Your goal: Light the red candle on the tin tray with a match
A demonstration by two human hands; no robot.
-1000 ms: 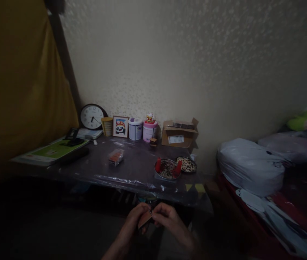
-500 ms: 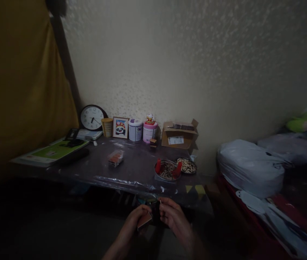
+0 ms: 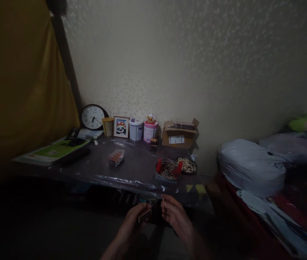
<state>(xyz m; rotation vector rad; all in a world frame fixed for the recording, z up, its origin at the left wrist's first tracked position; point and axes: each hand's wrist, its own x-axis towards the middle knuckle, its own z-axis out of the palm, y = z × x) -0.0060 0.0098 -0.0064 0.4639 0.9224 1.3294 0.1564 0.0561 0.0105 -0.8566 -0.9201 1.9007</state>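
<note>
In the dim lower middle of the head view, my left hand [image 3: 135, 221] grips a small matchbox [image 3: 144, 215], its side turned toward my right hand. My right hand [image 3: 175, 216] pinches a thin matchstick [image 3: 163, 201] upright between thumb and fingers, a short gap from the box. Both hands hover below the front edge of a dark table [image 3: 131, 169] wrapped in clear plastic. On the table just beyond them lies a round patterned dish [image 3: 167, 169] with two red candles in it, and a second patterned dish [image 3: 187, 165] beside it.
Along the wall stand a clock [image 3: 92, 116], a panda picture [image 3: 121, 127], two tins [image 3: 143, 130] and an open cardboard box [image 3: 179, 135]. A small wrapped packet [image 3: 116, 157] and green books [image 3: 50, 151] lie on the table. A yellow curtain [image 3: 15, 86] hangs left; a full plastic bag [image 3: 251, 168] sits right.
My hands, first together over the matchbox, have drawn apart. My right hand has lifted away to the right holding a matchstick.
</note>
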